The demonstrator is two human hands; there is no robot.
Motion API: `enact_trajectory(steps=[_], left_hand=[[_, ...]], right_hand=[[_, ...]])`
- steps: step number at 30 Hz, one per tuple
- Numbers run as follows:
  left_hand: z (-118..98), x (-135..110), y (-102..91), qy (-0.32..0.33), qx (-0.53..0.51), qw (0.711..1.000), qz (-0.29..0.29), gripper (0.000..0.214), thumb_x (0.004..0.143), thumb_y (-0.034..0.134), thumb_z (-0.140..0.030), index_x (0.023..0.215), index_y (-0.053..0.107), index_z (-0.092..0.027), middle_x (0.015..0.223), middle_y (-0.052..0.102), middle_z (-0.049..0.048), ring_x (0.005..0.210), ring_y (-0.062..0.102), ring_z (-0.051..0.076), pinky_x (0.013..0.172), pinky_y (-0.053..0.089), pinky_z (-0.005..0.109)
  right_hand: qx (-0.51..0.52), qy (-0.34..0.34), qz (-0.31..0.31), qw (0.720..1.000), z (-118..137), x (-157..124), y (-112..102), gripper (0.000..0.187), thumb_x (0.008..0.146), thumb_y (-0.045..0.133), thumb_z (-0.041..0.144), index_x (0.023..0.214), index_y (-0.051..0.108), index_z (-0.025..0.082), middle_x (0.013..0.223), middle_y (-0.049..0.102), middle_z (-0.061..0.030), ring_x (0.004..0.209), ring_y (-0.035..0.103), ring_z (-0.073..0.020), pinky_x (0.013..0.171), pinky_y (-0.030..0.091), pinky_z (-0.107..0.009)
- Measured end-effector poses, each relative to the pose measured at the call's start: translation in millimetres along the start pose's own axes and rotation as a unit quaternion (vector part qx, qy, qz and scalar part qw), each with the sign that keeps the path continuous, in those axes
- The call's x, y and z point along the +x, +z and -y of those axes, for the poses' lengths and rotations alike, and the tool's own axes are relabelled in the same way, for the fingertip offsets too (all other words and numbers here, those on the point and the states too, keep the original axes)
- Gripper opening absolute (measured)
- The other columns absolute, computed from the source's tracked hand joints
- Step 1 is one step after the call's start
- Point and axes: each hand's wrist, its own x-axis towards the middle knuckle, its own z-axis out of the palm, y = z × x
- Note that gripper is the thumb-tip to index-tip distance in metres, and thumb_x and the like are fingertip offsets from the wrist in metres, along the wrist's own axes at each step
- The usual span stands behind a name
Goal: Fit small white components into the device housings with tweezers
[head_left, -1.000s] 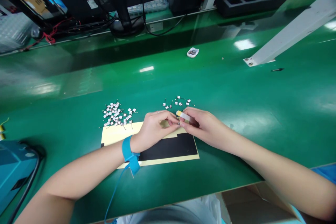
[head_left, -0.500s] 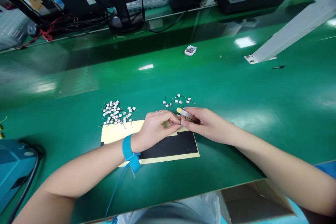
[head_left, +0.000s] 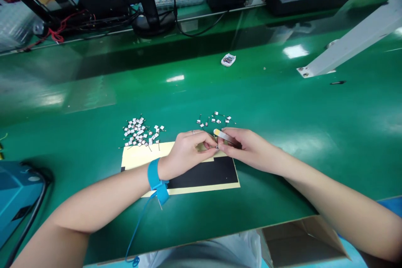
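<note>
My left hand point(head_left: 187, 153), with a blue wrist strap point(head_left: 154, 178), and my right hand point(head_left: 248, 147) meet over the top edge of a yellow sheet with a black panel point(head_left: 204, 173). The right hand grips metal tweezers point(head_left: 223, 135) with a yellow end. The left fingers pinch something tiny at the tweezers' tip; I cannot make it out. A dense heap of small white wired parts point(head_left: 140, 132) lies to the left, beyond the sheet. A sparser group of the same parts point(head_left: 215, 119) lies just beyond my hands.
A green bench top point(head_left: 282, 104) runs across the view. A small white item point(head_left: 228, 60) lies farther back. A white metal beam point(head_left: 351, 42) slants in at right. A blue device point(head_left: 14, 197) sits at left, a cardboard box point(head_left: 301, 240) near my lap.
Both hands stay together at the sheet's top edge with only slight finger shifts. The view has drifted a little.
</note>
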Motion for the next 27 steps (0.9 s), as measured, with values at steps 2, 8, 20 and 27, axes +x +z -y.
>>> enact_trajectory(steps=[2,8,20,27], left_hand=[[-0.9,0.4,0.0,0.002,0.008,1.000,-0.009,0.008,0.070,0.064,-0.016,0.066,0.057,-0.014,0.062,0.062,-0.0008,0.060,0.057,0.008,0.057,0.041,0.016],[-2.1,1.2,-1.6,0.018,0.017,0.999,-0.019,0.008,0.069,0.063,-0.015,0.065,0.057,-0.014,0.062,0.062,-0.0010,0.059,0.057,0.008,0.057,0.042,0.017],[0.4,0.9,-1.4,0.051,-0.030,0.997,-0.046,0.007,0.071,0.062,-0.014,0.066,0.057,-0.014,0.069,0.065,0.0001,0.067,0.061,0.008,0.062,0.046,0.017],[2.2,0.7,-1.2,-0.024,-0.120,0.990,-0.065,0.006,0.070,0.064,-0.017,0.070,0.058,-0.014,0.073,0.065,0.0029,0.070,0.061,0.011,0.064,0.049,0.020]], right_hand=[[-0.010,-0.006,-0.015,1.000,0.8,0.1,1.2,0.020,0.078,0.043,0.029,0.063,0.038,0.017,0.057,0.033,0.0039,0.051,0.030,-0.0086,0.047,0.022,-0.022],[0.001,0.003,-0.048,0.999,4.1,-0.6,6.0,0.012,0.074,0.045,0.025,0.066,0.040,0.017,0.054,0.035,0.0046,0.048,0.031,-0.0082,0.046,0.023,-0.022],[0.171,0.016,-0.060,0.983,-4.0,3.7,3.1,0.033,0.067,0.062,0.029,0.063,0.031,0.018,0.068,0.049,0.0010,0.058,0.041,-0.0092,0.051,0.032,-0.021],[0.237,-0.011,-0.063,0.969,-0.9,1.4,-2.5,0.029,0.071,0.061,0.028,0.071,0.034,0.018,0.076,0.054,0.0003,0.062,0.046,-0.0095,0.053,0.035,-0.022]])
